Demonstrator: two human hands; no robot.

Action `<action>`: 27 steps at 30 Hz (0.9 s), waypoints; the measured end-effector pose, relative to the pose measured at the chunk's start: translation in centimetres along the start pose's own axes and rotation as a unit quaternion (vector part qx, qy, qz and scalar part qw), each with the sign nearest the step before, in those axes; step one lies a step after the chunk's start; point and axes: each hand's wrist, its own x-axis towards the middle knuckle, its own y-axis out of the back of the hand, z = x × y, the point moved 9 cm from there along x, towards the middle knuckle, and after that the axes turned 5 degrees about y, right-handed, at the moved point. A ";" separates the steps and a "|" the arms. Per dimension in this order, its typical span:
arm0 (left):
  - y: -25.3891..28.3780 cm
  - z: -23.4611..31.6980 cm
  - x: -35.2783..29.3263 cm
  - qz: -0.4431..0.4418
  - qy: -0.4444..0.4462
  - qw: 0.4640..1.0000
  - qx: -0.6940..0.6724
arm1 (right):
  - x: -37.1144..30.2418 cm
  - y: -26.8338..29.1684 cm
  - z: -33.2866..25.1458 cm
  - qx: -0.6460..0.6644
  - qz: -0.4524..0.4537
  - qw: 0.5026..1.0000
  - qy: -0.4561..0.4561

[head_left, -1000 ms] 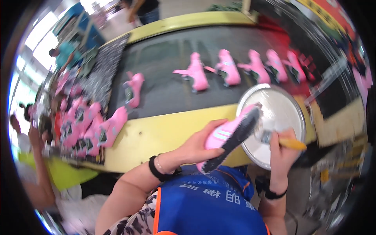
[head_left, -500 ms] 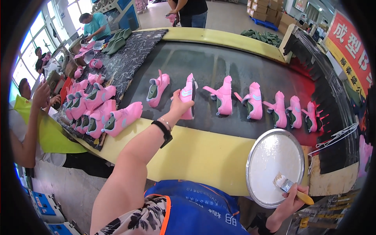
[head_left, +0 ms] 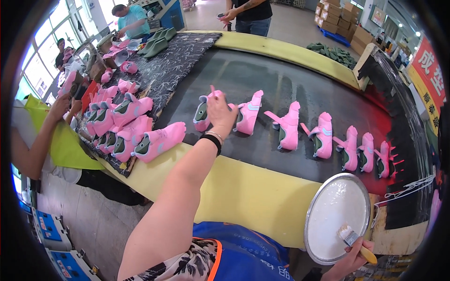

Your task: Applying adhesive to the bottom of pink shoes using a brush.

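Note:
Pink shoe uppers stand in a row on the dark belt (head_left: pixel 229 70), with dark green showing in their openings. At the row's left end, my left hand (head_left: pixel 221 114) reaches over the leftmost upper (head_left: pixel 201 116); its fingers are at the upper's far part, with the thumb spread to the right. Just right of that hand is a second upper (head_left: pixel 247 117) with pale blue stripes. My right hand (head_left: pixel 355 250) is closed round a paintbrush (head_left: pixel 367 254), whose bristles rest over a round metal pan (head_left: pixel 307 220) of white liquid.
More pink uppers (head_left: pixel 126 136) crowd the black patterned board (head_left: pixel 183 51) at left, beside a person in a yellow-green garment (head_left: pixel 70 145). Green shoe lasts (head_left: pixel 157 44) lie farther back. A yellow ledge (head_left: pixel 253 180) borders the belt. Another person (head_left: pixel 253 16) stands beyond it.
My left hand has let go of the striped second upper and moved left to the leftmost one. The striped upper now leans more to the right. My right hand keeps the brush over the pan.

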 end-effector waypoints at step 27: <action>12.6 -13.6 -23.1 -0.479 0.399 0.717 -0.311 | -1.4 -0.9 3.1 0.196 0.045 0.977 -0.071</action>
